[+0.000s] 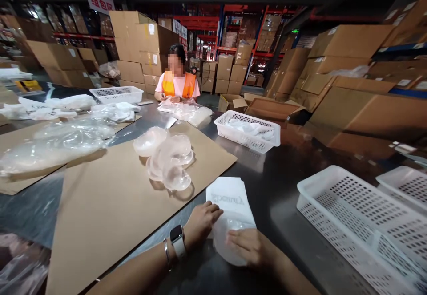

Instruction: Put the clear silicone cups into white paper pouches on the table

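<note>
We observe both hands at the near edge of the dark tabletop (287, 206). The left hand (202, 221) lies flat, fingers extended, pressing the edge of a white printed bag (227, 199). The right hand (250, 246) rests loosely open, palm down, on a translucent round pad (222, 237) at the bag's mouth; we cannot tell whether it grips. More clear pads (170, 157) are piled on a cardboard sheet (110, 206) just beyond. White perforated baskets (363, 224) stand to the right.
</note>
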Tool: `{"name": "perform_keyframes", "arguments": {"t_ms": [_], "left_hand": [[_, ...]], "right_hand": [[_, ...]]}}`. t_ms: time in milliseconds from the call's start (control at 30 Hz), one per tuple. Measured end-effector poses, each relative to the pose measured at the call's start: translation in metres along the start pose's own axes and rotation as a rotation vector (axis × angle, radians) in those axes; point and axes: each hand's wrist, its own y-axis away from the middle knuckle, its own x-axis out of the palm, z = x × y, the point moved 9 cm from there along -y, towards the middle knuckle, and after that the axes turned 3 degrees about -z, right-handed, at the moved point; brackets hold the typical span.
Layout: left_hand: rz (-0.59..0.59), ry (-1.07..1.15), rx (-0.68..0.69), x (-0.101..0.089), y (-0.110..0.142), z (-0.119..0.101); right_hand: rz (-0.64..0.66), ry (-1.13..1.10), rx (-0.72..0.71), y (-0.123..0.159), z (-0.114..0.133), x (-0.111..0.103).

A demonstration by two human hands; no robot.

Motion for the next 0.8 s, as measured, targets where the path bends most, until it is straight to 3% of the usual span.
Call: {"name": "perform_keyframes", "arguments": {"t_ms": [67, 167, 433, 600, 800], "left_hand": [[-0.04, 0.069, -0.001, -0.004, 0.002, 0.0], [-0.082, 0.206, 0.003, -0.004, 0.006, 0.0], [-0.216, 0.49, -0.005, 0.005, 0.004, 0.013], [-0.189, 0.377, -0.031, 0.007, 0.006, 0.011], [-0.152, 0.134, 0.061, 0.0, 0.009, -0.02]], "right_hand": [[-0.056, 0.097, -0.107, -0.006, 0.009, -0.007], [-0.089, 0.226, -0.142, -0.008, 0.007, -0.013], [-0.017, 0.315, -0.051, -0.003, -0.016, -0.001], [-0.03, 0.346, -0.014, -0.003, -0.015, 0.004], [0.239, 0.482, 0.293, -0.013, -0.027, 0.019]]}}
